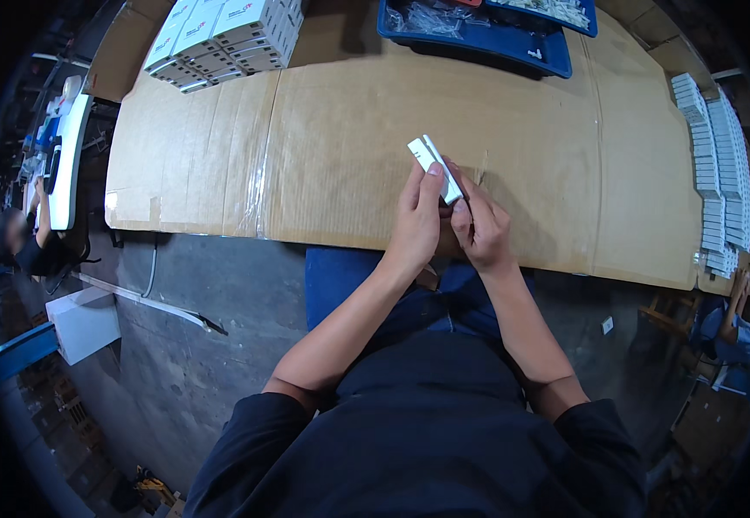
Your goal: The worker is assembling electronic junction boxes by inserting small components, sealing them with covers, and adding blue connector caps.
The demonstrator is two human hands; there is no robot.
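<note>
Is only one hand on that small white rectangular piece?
No, the left hand and right hand both hold the small white rectangular piece.

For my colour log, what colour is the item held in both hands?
The held item is white; the head view shows it.

Left grip [418,210] and right grip [485,228] curl close together.

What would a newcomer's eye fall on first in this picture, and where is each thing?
First, the slim white piece at the centre, held in the left hand and right hand over the cardboard-covered table. Then the stacked white boxes at its far left and the blue plastic trays at the far edge, right of centre.
</note>
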